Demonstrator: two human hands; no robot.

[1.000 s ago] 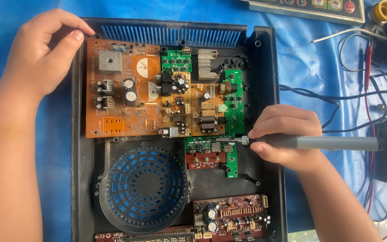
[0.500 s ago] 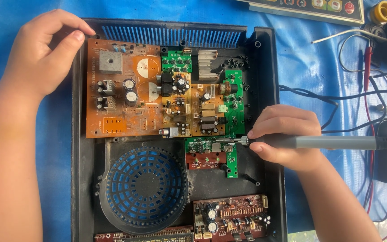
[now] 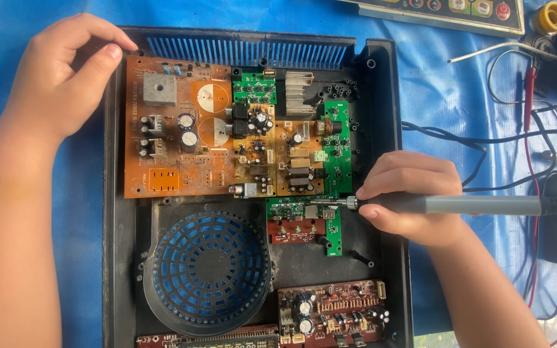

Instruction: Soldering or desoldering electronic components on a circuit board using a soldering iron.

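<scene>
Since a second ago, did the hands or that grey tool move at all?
Nothing visibly moved. The right hand still holds the grey soldering iron with its tip at the small green board, and the left hand still rests on the corner of the black case.

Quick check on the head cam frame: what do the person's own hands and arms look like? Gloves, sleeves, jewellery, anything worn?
Both are bare. The left hand and right hand show no gloves, rings or tape. Both forearms are uncovered as far as the frame edge: no sleeve or cuff in view, no watch or band at either wrist. Fingernails look short and unpainted. No markings show on either.
</scene>
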